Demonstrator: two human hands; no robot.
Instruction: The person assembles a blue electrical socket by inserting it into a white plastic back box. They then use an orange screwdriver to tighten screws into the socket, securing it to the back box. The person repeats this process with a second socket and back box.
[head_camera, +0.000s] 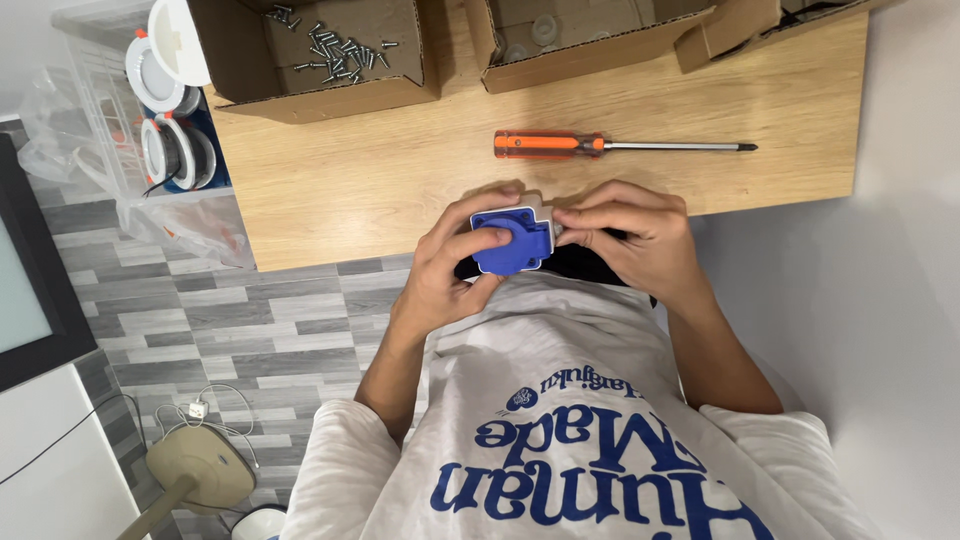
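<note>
Both hands at table (400, 190) edge: left hand (447, 268) fingers clamp blue socket (512, 238); right hand (640, 240) pinches its grey side, that part mostly hidden. Screwdriver (600, 145) nearby, untouched.

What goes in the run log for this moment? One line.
left hand: holds blue socket | right hand: pinches its side | screwdriver: on table
</note>
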